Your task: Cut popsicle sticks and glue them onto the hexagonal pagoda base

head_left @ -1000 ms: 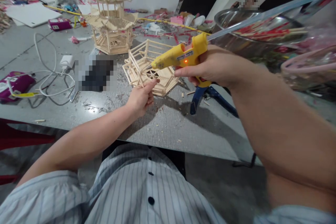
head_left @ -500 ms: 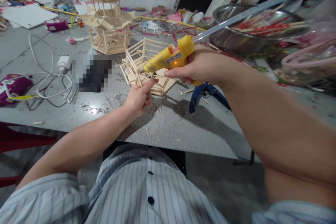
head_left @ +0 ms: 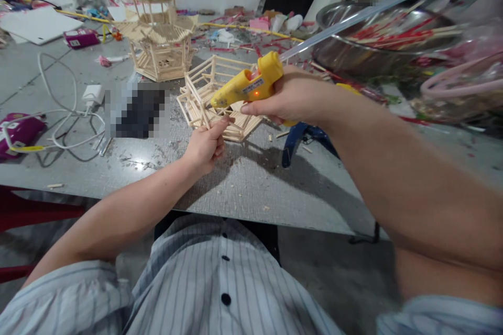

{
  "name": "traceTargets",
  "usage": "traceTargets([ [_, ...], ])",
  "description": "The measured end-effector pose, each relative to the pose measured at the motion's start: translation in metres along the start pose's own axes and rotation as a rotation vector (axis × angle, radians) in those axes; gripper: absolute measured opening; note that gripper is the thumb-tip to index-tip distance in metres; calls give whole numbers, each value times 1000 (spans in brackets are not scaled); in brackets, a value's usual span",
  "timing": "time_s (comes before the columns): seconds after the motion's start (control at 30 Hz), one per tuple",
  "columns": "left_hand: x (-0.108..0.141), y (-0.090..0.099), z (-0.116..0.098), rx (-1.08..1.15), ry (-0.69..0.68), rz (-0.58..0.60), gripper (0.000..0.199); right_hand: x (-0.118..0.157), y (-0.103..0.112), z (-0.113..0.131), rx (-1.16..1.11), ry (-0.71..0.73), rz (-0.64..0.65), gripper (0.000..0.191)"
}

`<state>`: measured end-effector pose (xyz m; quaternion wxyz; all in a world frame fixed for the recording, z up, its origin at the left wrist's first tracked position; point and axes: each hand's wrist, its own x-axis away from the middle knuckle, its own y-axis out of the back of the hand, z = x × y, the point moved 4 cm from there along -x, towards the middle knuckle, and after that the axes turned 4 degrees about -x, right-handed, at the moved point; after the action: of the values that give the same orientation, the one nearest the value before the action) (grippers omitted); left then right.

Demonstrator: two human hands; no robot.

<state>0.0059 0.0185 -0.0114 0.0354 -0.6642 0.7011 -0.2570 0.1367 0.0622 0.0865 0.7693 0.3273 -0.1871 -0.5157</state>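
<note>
My right hand (head_left: 291,95) is wrapped round a yellow glue gun (head_left: 239,88), its small orange light lit and a long clear glue stick (head_left: 330,34) sticking out of the back. The gun's nozzle is over a low wooden stick frame (head_left: 214,69) on the grey table. At the near edge of that frame my left hand (head_left: 206,147) is closed in a pinch, and a thin wooden stick (head_left: 204,115) rises from its fingers against the frame. Whether this stick is joined to the frame cannot be made out.
A tiered stick pagoda (head_left: 161,36) stands behind the frame. Blue-handled pliers (head_left: 293,144) lie under my right wrist. A metal bowl (head_left: 338,57) of sticks is at the right. White cables (head_left: 74,110), a purple box (head_left: 21,133) and a blurred dark object (head_left: 141,112) are at left.
The glue gun and my right hand have shifted slightly left in view, as has most of the table scene. Both hands keep their hold.
</note>
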Motion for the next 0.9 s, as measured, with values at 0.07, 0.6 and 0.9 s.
traceTargets([
  [0.07, 0, 0, 0, -3, 2, -1, 21, 0, 0, -1, 3, -7, 1, 23],
  [0.6, -1, 1, -3, -30, -41, -3, 23, 2, 2, 0, 67, -96, -30, 31],
  [0.9, 2, 1, -3, -24, -11, -52, 22, 3, 5, -3, -44, -68, -66, 28],
])
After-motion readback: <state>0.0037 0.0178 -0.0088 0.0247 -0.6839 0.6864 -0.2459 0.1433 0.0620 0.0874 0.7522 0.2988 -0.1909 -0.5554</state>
